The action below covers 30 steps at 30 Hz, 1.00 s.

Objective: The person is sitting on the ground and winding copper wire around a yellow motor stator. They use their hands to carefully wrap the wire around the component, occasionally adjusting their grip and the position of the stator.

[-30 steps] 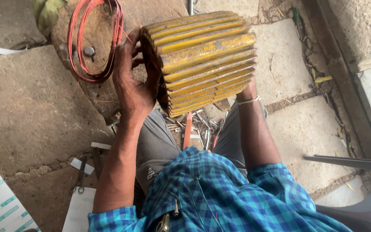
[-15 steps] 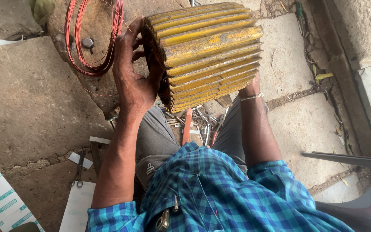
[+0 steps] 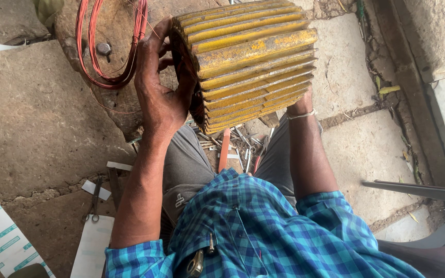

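A yellow, rusty finned motor housing [image 3: 253, 62] lies on its side above my knees, held between both hands. My left hand [image 3: 161, 87] is pressed against its open left end, fingers curled over the rim and reaching into the dark bore. My right hand [image 3: 302, 103] supports the far right side from below. Only its wrist, with a thin bracelet, shows; the fingers are hidden behind the housing.
A coil of red copper wire [image 3: 110, 46] lies on a stone at upper left. Red-handled pliers [image 3: 224, 149] and small metal bits sit on the ground between my legs. Scissors [image 3: 95, 202] and white sheets [image 3: 92, 242] lie at lower left, and a dark chair [image 3: 428, 221] stands at lower right.
The housing has been raised a little and tipped slightly. My left hand has slid further over the open end. The right wrist stays under it.
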Each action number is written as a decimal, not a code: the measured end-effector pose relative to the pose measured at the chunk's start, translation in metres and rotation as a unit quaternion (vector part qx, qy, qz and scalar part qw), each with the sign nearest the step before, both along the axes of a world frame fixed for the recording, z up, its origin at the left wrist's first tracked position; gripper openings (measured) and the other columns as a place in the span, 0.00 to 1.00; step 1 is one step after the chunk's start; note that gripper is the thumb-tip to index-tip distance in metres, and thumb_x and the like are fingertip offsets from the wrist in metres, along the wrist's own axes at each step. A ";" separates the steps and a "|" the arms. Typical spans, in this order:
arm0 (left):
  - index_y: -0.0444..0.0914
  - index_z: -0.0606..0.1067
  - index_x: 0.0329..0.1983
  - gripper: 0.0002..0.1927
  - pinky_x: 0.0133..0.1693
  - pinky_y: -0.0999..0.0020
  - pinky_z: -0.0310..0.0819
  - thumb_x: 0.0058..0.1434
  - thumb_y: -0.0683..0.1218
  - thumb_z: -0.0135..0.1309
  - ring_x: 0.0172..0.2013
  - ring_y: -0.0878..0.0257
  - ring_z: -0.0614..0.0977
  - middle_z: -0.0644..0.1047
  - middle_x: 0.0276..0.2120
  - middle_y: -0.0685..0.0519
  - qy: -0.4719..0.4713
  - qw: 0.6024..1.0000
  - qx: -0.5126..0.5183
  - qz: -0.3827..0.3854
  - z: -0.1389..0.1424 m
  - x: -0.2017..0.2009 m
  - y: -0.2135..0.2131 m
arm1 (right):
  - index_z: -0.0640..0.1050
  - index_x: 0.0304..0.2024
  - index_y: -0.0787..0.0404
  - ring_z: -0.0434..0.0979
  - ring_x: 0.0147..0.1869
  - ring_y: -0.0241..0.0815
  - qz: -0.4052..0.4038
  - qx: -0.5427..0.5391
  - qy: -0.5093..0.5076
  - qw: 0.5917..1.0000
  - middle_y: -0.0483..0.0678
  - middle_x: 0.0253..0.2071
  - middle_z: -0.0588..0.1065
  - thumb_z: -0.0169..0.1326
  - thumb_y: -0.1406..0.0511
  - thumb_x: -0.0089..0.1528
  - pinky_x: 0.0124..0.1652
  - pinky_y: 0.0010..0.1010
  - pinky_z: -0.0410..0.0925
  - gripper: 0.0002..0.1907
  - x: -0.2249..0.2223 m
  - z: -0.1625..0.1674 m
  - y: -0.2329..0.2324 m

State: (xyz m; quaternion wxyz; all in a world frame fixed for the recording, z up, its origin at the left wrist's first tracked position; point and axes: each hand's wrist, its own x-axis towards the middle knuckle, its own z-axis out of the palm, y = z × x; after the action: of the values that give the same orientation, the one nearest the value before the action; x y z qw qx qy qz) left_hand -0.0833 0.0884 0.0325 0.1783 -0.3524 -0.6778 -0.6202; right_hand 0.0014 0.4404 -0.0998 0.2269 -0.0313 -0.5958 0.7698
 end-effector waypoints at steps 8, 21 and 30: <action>0.43 0.60 0.76 0.32 0.55 0.66 0.83 0.75 0.37 0.62 0.63 0.60 0.79 0.73 0.63 0.51 -0.007 1.000 0.007 -0.001 0.000 0.002 0.001 | 0.62 0.73 0.61 0.74 0.70 0.47 0.014 -0.022 0.017 1.000 0.57 0.70 0.68 0.47 0.56 0.75 0.64 0.41 0.74 0.27 -0.004 -0.004 0.005; 0.45 0.60 0.76 0.32 0.54 0.67 0.84 0.75 0.36 0.59 0.62 0.60 0.79 0.73 0.63 0.52 0.008 1.000 0.008 -0.002 -0.002 0.000 0.002 | 0.65 0.70 0.62 0.77 0.66 0.46 0.017 -0.025 0.030 0.999 0.58 0.66 0.71 0.48 0.57 0.75 0.58 0.40 0.77 0.25 -0.001 -0.013 0.012; 0.45 0.60 0.76 0.33 0.54 0.68 0.84 0.74 0.36 0.60 0.61 0.61 0.79 0.73 0.62 0.52 0.013 1.000 0.011 -0.005 -0.002 -0.001 0.003 | 0.65 0.71 0.63 0.77 0.64 0.44 -0.012 0.066 0.014 0.998 0.56 0.65 0.73 0.50 0.55 0.74 0.58 0.38 0.77 0.28 -0.001 -0.013 0.013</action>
State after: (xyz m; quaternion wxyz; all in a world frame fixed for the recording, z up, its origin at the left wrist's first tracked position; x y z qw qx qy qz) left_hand -0.0843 0.0918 0.0305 0.1877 -0.3619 -0.6669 -0.6237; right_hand 0.0007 0.4530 -0.1131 0.2464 -0.0126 -0.6418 0.7261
